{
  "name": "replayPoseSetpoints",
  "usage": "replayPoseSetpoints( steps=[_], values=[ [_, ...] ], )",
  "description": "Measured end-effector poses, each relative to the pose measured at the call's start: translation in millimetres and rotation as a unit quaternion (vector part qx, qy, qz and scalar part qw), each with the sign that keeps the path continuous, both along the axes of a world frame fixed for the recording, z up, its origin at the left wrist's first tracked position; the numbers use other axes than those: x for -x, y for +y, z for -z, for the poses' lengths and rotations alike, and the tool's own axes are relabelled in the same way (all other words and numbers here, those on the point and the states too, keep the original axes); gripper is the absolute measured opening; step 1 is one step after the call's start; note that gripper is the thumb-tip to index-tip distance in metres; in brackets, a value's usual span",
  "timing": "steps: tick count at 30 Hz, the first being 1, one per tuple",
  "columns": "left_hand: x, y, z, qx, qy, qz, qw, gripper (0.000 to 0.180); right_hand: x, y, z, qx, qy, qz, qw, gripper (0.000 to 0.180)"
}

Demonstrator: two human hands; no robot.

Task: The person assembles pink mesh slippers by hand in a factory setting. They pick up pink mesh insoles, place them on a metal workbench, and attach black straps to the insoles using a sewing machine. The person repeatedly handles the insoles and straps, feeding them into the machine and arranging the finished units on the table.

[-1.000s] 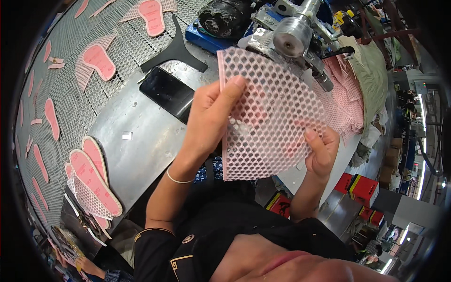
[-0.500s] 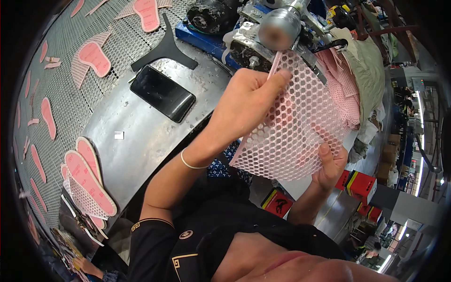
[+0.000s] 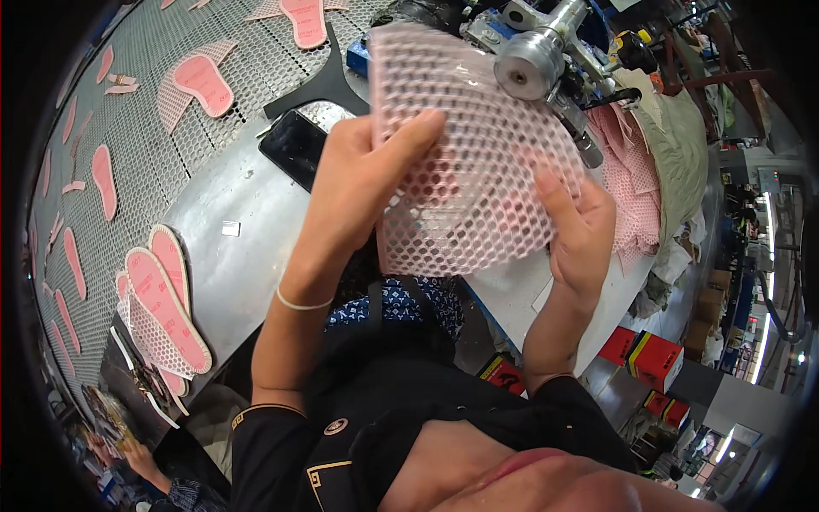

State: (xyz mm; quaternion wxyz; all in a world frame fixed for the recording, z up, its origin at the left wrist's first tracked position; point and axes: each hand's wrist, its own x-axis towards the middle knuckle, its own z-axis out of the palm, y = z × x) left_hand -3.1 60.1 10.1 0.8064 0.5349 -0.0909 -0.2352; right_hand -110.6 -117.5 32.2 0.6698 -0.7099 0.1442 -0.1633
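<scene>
A pink mesh fabric piece with large holes is stretched between my two hands, slightly blurred. My left hand pinches its left edge, thumb on top and fingers behind the mesh. At the lower right, my right hand grips it with the thumb laid over the front. The mesh hangs in front of a sewing-type machine with a round metal wheel, covering part of it. Whether the fabric touches the machine, I cannot tell.
Left of my arm a metal table top bears a black phone and pink insoles. Beyond it, a perforated conveyor carries more pieces. More pink mesh lies piled at right. Red boxes stand below right.
Both hands have swung the mesh left, away from the metal wheel; the right hand has also risen. The fabric now spreads wider and faces me. My view has shifted slightly.
</scene>
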Motion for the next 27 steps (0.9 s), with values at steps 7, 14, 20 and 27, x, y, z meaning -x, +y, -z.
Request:
replayPoseSetpoints(
  steps=[7, 14, 20, 27],
  values=[
    [60, 14, 24, -0.057, -0.020, -0.049, 0.997, 0.023, -7, 15, -3, 0.117, 0.033, 0.042, 0.992, 0.014],
    [85, -18, 46, 0.047, 0.053, 0.099, 0.992, 0.046, 10, 8, -7, 0.168, 0.026, 0.105, 0.980, 0.014],
    [75, -25, 42, 0.066, 0.093, 0.001, 0.993, 0.050, 9, 26, -2, 0.135, -0.041, 0.042, 0.989, 0.012],
    [44, 27, 61, -0.100, -0.118, -0.227, 0.961, 0.053, -9, 83, 30, 0.296, -0.188, -0.110, 0.930, 0.022]
  ],
)
